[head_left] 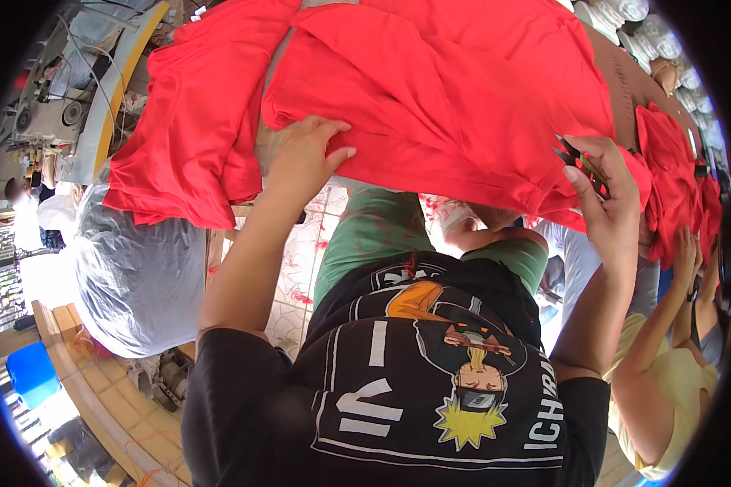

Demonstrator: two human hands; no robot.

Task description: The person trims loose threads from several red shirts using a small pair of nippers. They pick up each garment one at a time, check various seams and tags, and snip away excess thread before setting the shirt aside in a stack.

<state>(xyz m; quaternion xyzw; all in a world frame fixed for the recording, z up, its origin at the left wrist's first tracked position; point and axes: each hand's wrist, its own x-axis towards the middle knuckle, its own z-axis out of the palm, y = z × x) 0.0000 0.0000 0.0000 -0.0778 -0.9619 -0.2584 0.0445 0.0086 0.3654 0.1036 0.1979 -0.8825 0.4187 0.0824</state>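
Note:
Red cloth (463, 73) lies spread in loose folds over the table in front of me, its near edge hanging over my lap. My left hand (304, 154) rests at the left end of that edge, with thumb and forefinger apart. At the right, my right hand (605, 183) is closed around small dark thread snips (573, 154). Their blade tips point up and left, just over the cloth. A second red piece, which looks like a garment (199, 105), drapes over the table's edge farther left.
A large plastic-wrapped bundle (142, 268) stands at the left, near a sewing machine (61, 114). To the right, a person in a yellow top (662, 390) handles another red cloth (666, 162). White rolls or cones (650, 36) are at the far right. Red thread scraps (300, 296) litter the tiled floor.

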